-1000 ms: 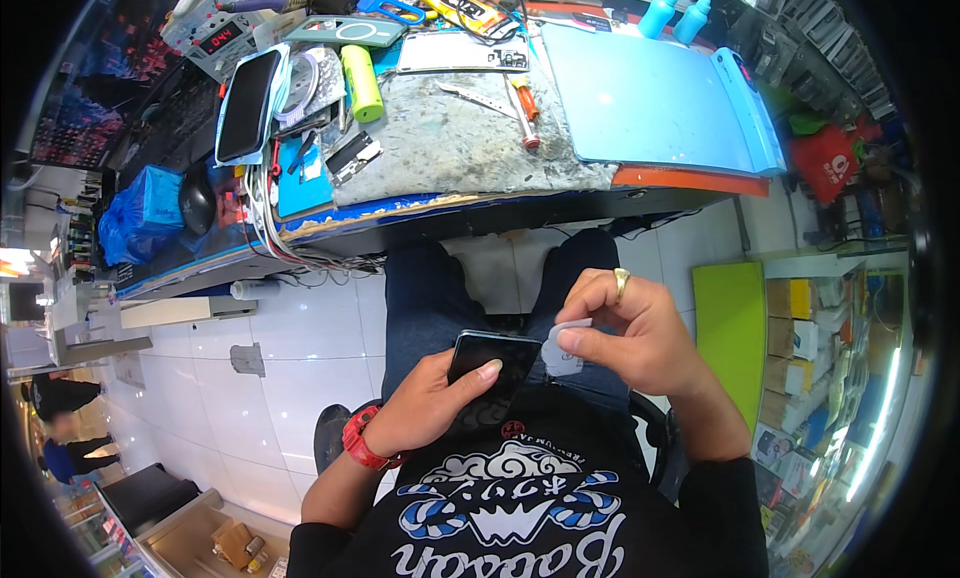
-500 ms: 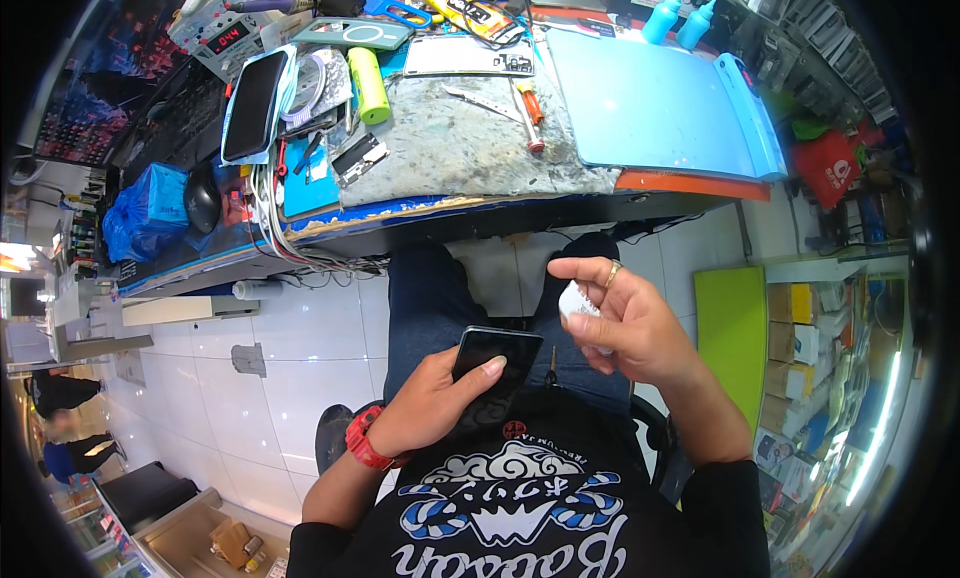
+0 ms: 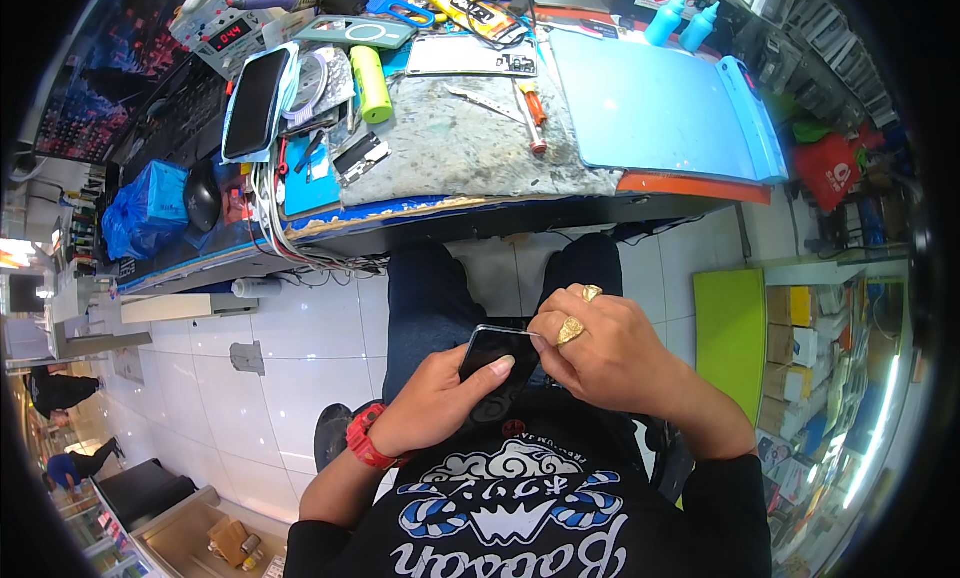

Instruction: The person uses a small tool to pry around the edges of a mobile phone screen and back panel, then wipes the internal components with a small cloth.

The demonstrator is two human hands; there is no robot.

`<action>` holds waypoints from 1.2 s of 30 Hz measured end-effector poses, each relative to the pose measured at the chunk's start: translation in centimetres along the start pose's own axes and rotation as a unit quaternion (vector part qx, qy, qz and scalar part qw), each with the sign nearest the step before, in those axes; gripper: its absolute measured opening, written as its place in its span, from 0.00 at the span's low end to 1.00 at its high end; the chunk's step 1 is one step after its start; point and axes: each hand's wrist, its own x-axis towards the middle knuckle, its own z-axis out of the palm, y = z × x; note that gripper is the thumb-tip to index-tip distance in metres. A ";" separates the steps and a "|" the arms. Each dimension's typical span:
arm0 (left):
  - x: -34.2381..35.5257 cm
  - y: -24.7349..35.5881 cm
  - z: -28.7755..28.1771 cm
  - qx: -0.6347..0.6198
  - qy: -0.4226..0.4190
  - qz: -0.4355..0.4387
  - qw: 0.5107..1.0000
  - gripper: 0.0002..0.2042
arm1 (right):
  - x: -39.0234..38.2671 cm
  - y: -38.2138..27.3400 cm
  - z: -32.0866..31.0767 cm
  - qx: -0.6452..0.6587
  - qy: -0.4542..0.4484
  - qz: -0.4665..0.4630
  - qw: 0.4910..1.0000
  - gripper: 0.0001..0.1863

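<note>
The dark phone (image 3: 500, 348) was held above the person's lap (image 3: 435, 298), its screen side facing up. The left hand (image 3: 435, 398) grasped it, thumb laid over the glass and the other fingers mostly hidden beneath. The right hand (image 3: 610, 353) was at the phone's upper right corner, its fingers curled and bunched there; whether they pinched something thin or only pressed the rim could not be told. The step in hand looked like close work along that edge. The next move seemed to call for a steady left grip and light, careful pressure from the right, since the glass could slip or scratch.

Beyond the phone ran the worktop (image 3: 430, 163), its front edge well apart from it. Straight ahead of the phone lay a red-and-orange screwdriver (image 3: 533, 118); ahead and to its right was a pale blue mat (image 3: 650, 108). Ahead and to the phone's left lay a second phone (image 3: 255, 103), a lime-green cylinder (image 3: 370, 83) and a hanging bundle of cables (image 3: 262, 213). None of these blocked the work; the chief hindrance was the right hand itself, which covered the phone's corner from view.
</note>
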 end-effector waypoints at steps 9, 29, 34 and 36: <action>0.2 0.1 0.2 0.040 0.008 0.020 0.999 0.17 | 0.0 0.3 0.0 -0.015 -0.013 -0.017 1.000 0.10; 0.2 -1.6 0.2 0.122 -0.002 0.078 0.990 0.15 | -1.2 0.2 2.0 -0.065 0.013 -0.104 0.992 0.10; 0.1 -1.4 0.4 0.128 -0.006 0.083 0.988 0.15 | -1.5 0.2 2.3 -0.059 0.022 -0.112 0.992 0.10; 0.1 -1.4 0.4 0.131 -0.005 0.085 0.988 0.15 | -1.5 0.3 2.5 -0.065 0.025 -0.110 0.992 0.11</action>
